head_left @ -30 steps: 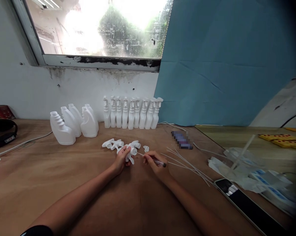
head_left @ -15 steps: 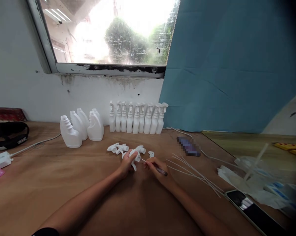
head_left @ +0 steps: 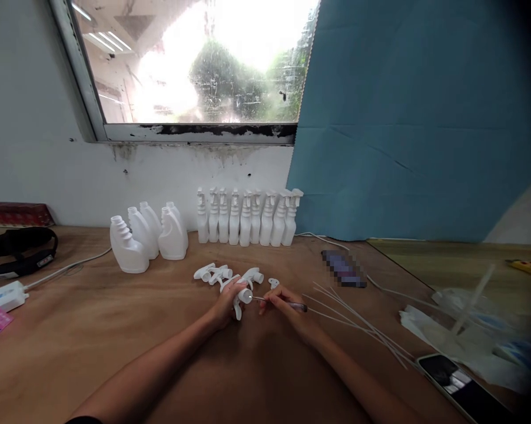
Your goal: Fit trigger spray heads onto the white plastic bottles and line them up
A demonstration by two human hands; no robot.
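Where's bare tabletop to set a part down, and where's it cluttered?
Biggest bare patch: table between the white adapter and the left forearm, in front of the empty bottles. Smaller one between both forearms. Crowded: loose trigger heads beyond the left hand; thin tubes, plastic bags and phone right of the right hand.
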